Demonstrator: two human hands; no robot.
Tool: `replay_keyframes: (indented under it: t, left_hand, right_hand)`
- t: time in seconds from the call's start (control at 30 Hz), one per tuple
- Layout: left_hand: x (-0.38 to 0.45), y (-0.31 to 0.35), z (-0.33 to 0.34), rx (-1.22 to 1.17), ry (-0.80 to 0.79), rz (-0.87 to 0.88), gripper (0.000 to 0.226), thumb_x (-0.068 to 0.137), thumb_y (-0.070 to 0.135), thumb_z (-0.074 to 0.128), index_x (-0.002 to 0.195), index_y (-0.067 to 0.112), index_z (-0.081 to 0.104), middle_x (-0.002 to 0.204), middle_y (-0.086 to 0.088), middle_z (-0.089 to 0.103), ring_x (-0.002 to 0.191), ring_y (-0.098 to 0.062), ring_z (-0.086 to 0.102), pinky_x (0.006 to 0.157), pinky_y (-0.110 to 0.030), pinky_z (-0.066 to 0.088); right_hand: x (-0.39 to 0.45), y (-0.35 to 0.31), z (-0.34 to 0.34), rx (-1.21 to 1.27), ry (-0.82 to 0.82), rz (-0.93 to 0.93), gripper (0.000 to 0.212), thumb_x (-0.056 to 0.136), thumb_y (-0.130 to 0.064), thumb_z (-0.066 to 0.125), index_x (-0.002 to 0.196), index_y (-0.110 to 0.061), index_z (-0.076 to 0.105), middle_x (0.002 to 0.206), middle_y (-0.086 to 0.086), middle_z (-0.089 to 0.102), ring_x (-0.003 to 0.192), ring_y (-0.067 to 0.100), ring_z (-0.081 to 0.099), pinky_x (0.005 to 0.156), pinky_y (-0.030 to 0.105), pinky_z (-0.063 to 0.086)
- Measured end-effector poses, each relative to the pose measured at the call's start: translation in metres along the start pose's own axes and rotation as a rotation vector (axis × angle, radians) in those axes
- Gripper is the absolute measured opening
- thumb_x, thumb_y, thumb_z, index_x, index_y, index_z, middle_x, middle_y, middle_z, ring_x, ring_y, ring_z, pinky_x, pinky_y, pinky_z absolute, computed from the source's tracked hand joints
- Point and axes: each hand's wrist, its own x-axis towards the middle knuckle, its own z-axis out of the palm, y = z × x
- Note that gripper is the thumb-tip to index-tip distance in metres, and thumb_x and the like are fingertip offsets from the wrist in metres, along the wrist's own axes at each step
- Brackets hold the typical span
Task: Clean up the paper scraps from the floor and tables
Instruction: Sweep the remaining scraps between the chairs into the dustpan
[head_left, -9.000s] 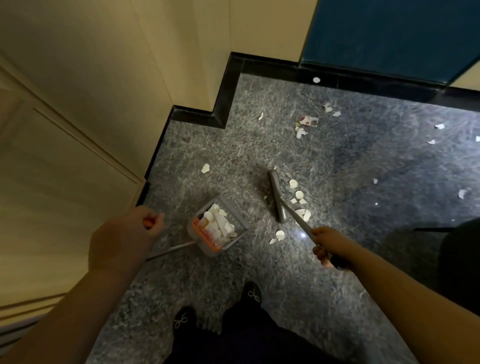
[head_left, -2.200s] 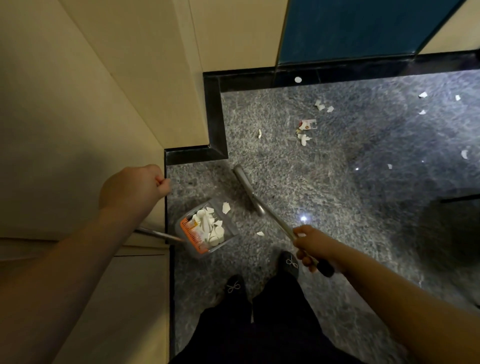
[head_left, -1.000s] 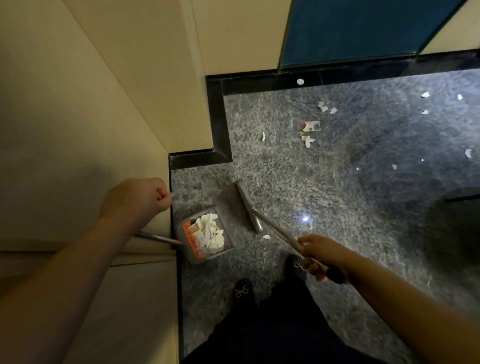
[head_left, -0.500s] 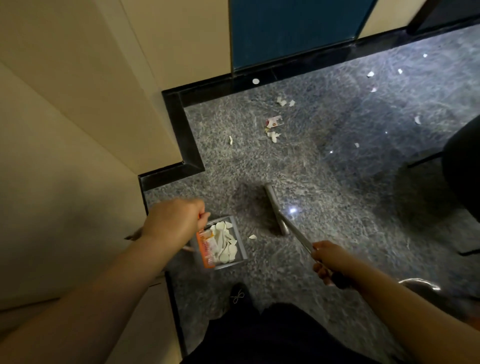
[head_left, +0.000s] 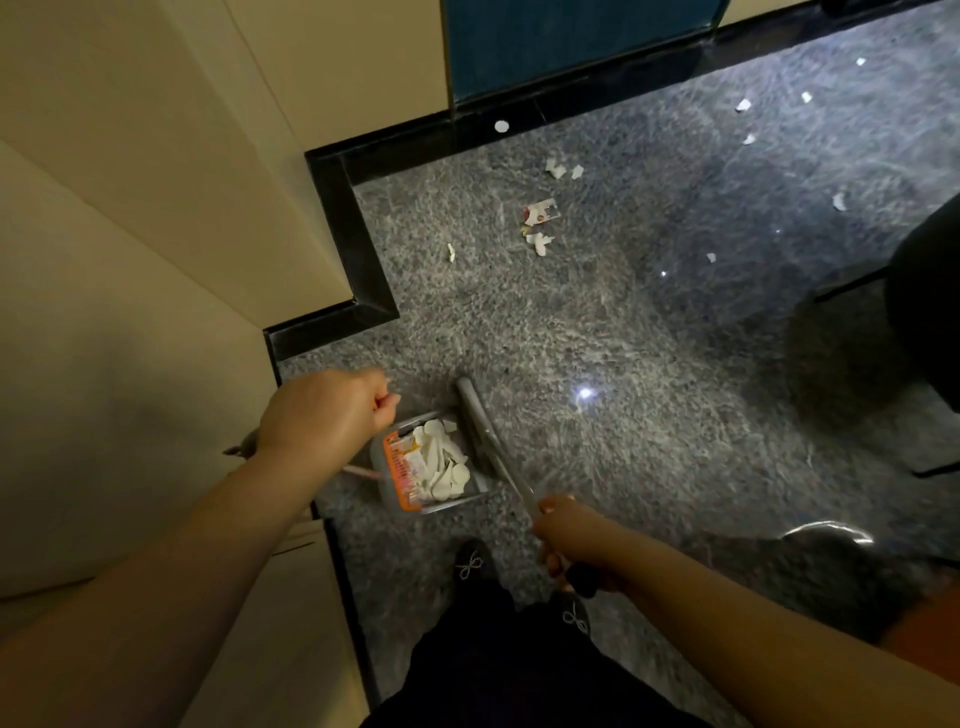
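Observation:
A clear dustpan (head_left: 387, 486) with an orange label sits on the grey floor and holds several white paper scraps (head_left: 441, 462). My left hand (head_left: 324, 415) grips the top of its long handle. My right hand (head_left: 569, 535) grips the broom handle; the grey broom head (head_left: 475, 415) lies against the dustpan's right edge. More scraps lie farther off: a red-and-white piece (head_left: 540, 213), white bits (head_left: 540, 243), a small piece (head_left: 451, 252) and a round one (head_left: 501, 126) on the black skirting.
Cream walls (head_left: 156, 208) with black skirting (head_left: 363, 270) form a stepped corner on the left. A blue panel (head_left: 571, 36) stands at the back. Scattered scraps (head_left: 743, 105) lie far right. A dark chair (head_left: 924, 301) stands at the right. My shoes (head_left: 470, 564) are below.
The broom head has swept left up to the dustpan's edge, and the loose scrap beside it is no longer on the floor. The view has shifted slightly.

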Motion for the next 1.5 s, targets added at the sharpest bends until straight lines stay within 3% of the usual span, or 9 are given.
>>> replay_keyframes:
  t: [0.13, 0.5, 0.63, 0.73, 0.87, 1.03, 1.2, 1.37, 1.5]
  left_hand:
    - [-0.011, -0.007, -0.005, -0.010, 0.017, -0.016, 0.024, 0.086, 0.032, 0.071, 0.073, 0.013, 0.067, 0.055, -0.010, 0.059, 0.048, -0.030, 0.053, 0.046, -0.028, 0.034]
    - [-0.002, -0.039, -0.032, -0.110, 0.195, -0.259, 0.021, 0.084, 0.033, 0.072, 0.074, 0.016, 0.068, 0.058, -0.006, 0.063, 0.050, -0.033, 0.057, 0.045, -0.032, 0.045]
    - [0.022, -0.039, -0.041, -0.128, 0.231, -0.316, 0.022, 0.087, 0.036, 0.067, 0.073, 0.019, 0.067, 0.058, -0.004, 0.062, 0.050, -0.031, 0.055, 0.046, -0.033, 0.046]
    - [0.050, -0.033, -0.045, -0.122, 0.261, -0.314, 0.023, 0.087, 0.035, 0.067, 0.072, 0.018, 0.067, 0.056, -0.006, 0.061, 0.049, -0.033, 0.054, 0.045, -0.031, 0.044]
    - [0.100, -0.029, -0.048, -0.104, 0.283, -0.319, 0.022, 0.086, 0.032, 0.069, 0.071, 0.016, 0.066, 0.056, -0.007, 0.060, 0.049, -0.034, 0.054, 0.045, -0.033, 0.045]
    - [0.167, -0.039, -0.050, -0.054, 0.268, -0.357, 0.021, 0.085, 0.032, 0.070, 0.073, 0.014, 0.067, 0.055, -0.009, 0.060, 0.045, -0.032, 0.050, 0.046, -0.030, 0.042]
    - [0.249, -0.045, -0.056, -0.048, 0.203, -0.432, 0.021, 0.087, 0.033, 0.070, 0.075, 0.015, 0.067, 0.045, 0.002, 0.036, 0.042, -0.024, 0.037, 0.047, -0.024, 0.035]
    - [0.309, -0.060, -0.054, -0.077, 0.062, -0.545, 0.026, 0.093, 0.044, 0.056, 0.087, 0.020, 0.064, 0.057, -0.007, 0.052, 0.056, -0.032, 0.053, 0.054, -0.031, 0.043]
    - [0.353, -0.079, -0.052, -0.067, 0.088, -0.568, 0.026, 0.092, 0.043, 0.058, 0.083, 0.019, 0.064, 0.061, -0.009, 0.056, 0.055, -0.030, 0.050, 0.052, -0.028, 0.036]
  right_hand:
    - [-0.017, -0.004, -0.020, 0.162, -0.102, 0.045, 0.021, 0.092, -0.001, 0.031, 0.088, -0.016, 0.045, 0.061, 0.006, 0.042, 0.037, 0.012, 0.037, 0.041, 0.019, 0.030]
    - [-0.055, -0.039, -0.052, 0.240, 0.003, -0.133, 0.024, 0.095, -0.003, 0.036, 0.100, -0.021, 0.051, 0.056, 0.007, 0.047, 0.034, 0.012, 0.039, 0.037, 0.016, 0.033]
    - [-0.058, -0.066, -0.078, 0.238, 0.071, -0.240, 0.031, 0.094, 0.002, 0.036, 0.124, 0.004, 0.043, 0.053, 0.007, 0.046, 0.032, 0.011, 0.040, 0.034, 0.015, 0.032]
    - [-0.054, -0.090, -0.103, 0.296, 0.078, -0.268, 0.029, 0.095, -0.001, 0.034, 0.123, -0.001, 0.042, 0.050, 0.004, 0.047, 0.032, 0.010, 0.039, 0.034, 0.015, 0.031]
    - [-0.038, -0.129, -0.146, 0.365, 0.074, -0.271, 0.027, 0.096, -0.004, 0.033, 0.103, -0.019, 0.054, 0.048, 0.003, 0.049, 0.034, 0.009, 0.039, 0.036, 0.016, 0.029]
    - [-0.011, -0.171, -0.201, 0.366, 0.093, -0.243, 0.026, 0.097, -0.009, 0.037, 0.115, -0.017, 0.052, 0.050, 0.003, 0.051, 0.036, 0.010, 0.040, 0.037, 0.019, 0.031]
    - [0.019, -0.236, -0.266, 0.384, 0.121, -0.197, 0.032, 0.096, -0.007, 0.037, 0.128, -0.008, 0.041, 0.051, 0.005, 0.049, 0.036, 0.011, 0.039, 0.038, 0.019, 0.029]
    - [0.040, -0.292, -0.312, 0.394, 0.130, -0.173, 0.033, 0.098, -0.007, 0.036, 0.130, -0.008, 0.042, 0.054, 0.007, 0.047, 0.035, 0.012, 0.040, 0.036, 0.019, 0.031]
    - [0.054, -0.322, -0.333, 0.398, 0.131, -0.152, 0.021, 0.098, -0.007, 0.035, 0.109, -0.014, 0.051, 0.057, 0.007, 0.044, 0.035, 0.011, 0.039, 0.036, 0.019, 0.031]
